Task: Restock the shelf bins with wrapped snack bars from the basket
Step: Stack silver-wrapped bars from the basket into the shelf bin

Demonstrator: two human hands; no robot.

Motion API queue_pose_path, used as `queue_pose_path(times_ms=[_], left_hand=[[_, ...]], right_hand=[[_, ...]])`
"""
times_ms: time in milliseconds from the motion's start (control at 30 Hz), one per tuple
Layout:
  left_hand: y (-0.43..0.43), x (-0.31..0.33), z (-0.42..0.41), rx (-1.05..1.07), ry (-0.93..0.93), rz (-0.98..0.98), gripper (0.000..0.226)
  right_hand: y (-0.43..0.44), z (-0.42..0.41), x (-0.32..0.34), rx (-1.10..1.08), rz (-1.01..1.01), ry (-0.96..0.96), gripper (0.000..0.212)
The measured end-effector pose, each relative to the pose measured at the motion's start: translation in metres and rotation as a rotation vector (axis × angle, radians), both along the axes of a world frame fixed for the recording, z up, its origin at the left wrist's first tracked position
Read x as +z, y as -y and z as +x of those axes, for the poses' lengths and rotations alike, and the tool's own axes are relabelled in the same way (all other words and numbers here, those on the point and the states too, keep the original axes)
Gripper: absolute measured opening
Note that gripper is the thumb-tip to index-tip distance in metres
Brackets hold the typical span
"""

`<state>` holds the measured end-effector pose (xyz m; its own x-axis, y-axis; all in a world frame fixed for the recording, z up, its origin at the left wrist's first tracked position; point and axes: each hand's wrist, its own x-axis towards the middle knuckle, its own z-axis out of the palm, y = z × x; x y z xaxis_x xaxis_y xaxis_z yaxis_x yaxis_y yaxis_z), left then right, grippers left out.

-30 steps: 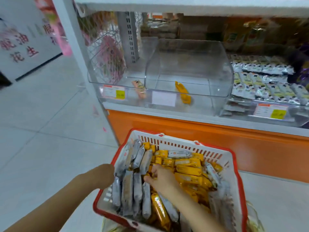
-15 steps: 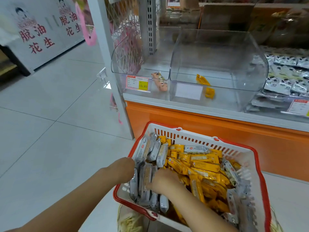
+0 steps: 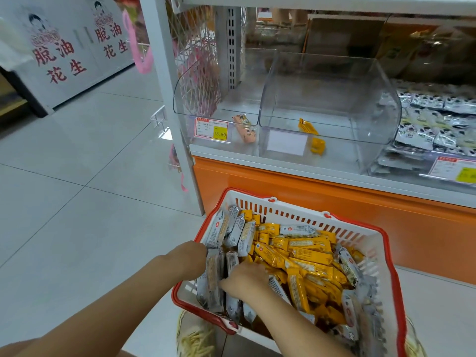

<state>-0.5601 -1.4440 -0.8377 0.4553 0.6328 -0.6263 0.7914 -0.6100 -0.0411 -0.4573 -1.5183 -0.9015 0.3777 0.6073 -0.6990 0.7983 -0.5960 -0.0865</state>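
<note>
A white basket with a red rim (image 3: 304, 217) sits low in front of me. It holds several silver-wrapped bars (image 3: 239, 233) on its left side and several yellow-wrapped bars (image 3: 309, 256) in the middle. My left hand (image 3: 189, 258) curls over the basket's left rim, its fingertips hidden inside. My right hand (image 3: 244, 279) reaches in and its fingers close on silver bars near the left wall. On the shelf, the left clear bin (image 3: 184, 99) holds one peach-coloured bar (image 3: 244, 127). The middle clear bin (image 3: 381, 99) holds one yellow bar (image 3: 307, 126).
A third bin at the right holds several black-and-white packets (image 3: 425, 124). An orange panel (image 3: 334, 197) runs below the shelf, just behind the basket. A white upright post (image 3: 167, 99) stands at the shelf's left end, with tiled floor (image 3: 77, 202) beyond it.
My right hand has slid left, from the seam between yellow and silver bars onto the silver ones. My left hand stays at the rim. The view has shifted right.
</note>
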Motion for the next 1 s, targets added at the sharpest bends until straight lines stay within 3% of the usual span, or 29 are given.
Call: queue_pose_path(times_ms=[167,233,367,433,500,600,767,1000], left_hand=[[-0.002,0.002,-0.002,0.089,0.062,-0.064,0.026],[-0.002,0.006,-0.002,0.136,0.076,-0.092,0.019],[-0.004,0.016,0.007,0.233,0.178,-0.126,0.026],[-0.007,0.016,0.013,0.327,0.264,-0.174,0.014],[-0.011,0.015,0.012,0.338,0.165,-0.25,0.012],[-0.018,0.001,0.006,0.669,0.379,-0.29,0.027],[-0.016,-0.005,0.006,0.655,0.373,-0.145,0.023],[-0.008,0.001,0.011,0.586,0.35,-0.109,0.025]], right_hand=[[-0.002,0.001,0.004,0.016,0.018,-0.004,0.068],[-0.002,0.008,0.007,-0.006,0.079,-0.099,0.047],[0.005,0.027,0.022,-0.194,0.225,-0.295,0.026],[0.004,0.029,0.022,-0.122,0.174,-0.278,0.027],[0.003,0.025,0.018,-0.092,0.13,-0.28,0.027],[0.006,0.021,0.012,-0.097,0.145,-0.294,0.034],[0.002,0.012,0.017,-0.112,0.087,-0.222,0.041],[-0.006,0.022,0.032,-0.01,-0.041,-0.37,0.035]])
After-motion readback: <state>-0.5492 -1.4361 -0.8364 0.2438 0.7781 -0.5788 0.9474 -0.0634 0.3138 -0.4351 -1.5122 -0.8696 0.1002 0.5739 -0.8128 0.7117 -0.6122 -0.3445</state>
